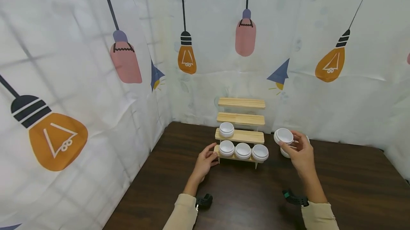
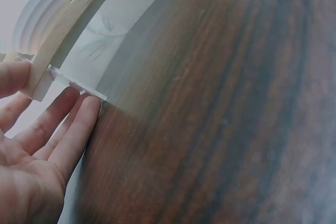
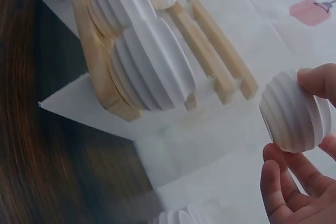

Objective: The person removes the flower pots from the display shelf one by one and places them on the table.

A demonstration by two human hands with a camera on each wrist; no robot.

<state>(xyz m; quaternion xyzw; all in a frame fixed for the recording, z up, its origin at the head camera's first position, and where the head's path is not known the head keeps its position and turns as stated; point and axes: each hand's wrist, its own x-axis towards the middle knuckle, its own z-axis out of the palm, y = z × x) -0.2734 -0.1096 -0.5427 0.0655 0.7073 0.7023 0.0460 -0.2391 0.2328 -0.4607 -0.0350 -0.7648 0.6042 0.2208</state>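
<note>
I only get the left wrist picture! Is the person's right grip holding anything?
Observer: Yes, the right grip holds a white ridged cup.
Operator: Ooh! My picture cuts off the bottom shelf. What's standing on it?
Observer: Three white cups, side by side in a row.
Operator: And what's on the next shelf up?
Observer: Just one white cup, at the end on the person's left.
</note>
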